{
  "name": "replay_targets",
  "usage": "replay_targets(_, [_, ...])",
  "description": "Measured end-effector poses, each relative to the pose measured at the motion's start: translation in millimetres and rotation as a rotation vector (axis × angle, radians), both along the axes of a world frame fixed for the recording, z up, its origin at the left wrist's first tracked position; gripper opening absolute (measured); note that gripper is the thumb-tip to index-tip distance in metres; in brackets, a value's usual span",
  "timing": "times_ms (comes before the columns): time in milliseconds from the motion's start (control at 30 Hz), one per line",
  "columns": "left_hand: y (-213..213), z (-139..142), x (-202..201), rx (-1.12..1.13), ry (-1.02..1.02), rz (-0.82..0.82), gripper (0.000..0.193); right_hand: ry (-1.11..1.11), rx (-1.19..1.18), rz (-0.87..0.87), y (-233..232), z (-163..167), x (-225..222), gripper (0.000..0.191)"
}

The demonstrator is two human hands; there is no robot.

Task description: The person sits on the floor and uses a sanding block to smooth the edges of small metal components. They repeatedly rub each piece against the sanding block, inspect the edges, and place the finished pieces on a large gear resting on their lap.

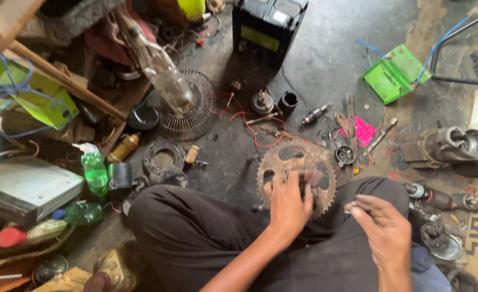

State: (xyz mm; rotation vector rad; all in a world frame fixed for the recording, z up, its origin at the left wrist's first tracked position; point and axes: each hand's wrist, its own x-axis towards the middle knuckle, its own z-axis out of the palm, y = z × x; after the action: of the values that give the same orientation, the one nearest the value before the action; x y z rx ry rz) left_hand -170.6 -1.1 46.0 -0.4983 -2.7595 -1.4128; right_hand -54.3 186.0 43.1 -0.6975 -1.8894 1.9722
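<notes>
I sit on the floor with my legs in dark trousers. My left hand grips a large rusty toothed sprocket by its inner rim, holding it flat just past my knees. My right hand hovers to the right of the sprocket over my right thigh, its fingers bent and pinched together; whether something small sits between them I cannot tell.
A black battery stands at the back. A wire fan grille, a green plastic bottle, a grey metal box, a green box, a motor housing, red wire and several small parts and tools litter the dark floor.
</notes>
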Motion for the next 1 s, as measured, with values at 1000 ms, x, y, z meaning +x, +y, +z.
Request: replay_targets(1000, [-23.0, -15.7, 0.0, -0.228, 0.166, -0.098, 0.055, -0.119, 0.898, 0.374, -51.4, 26.7, -81.2, 0.017])
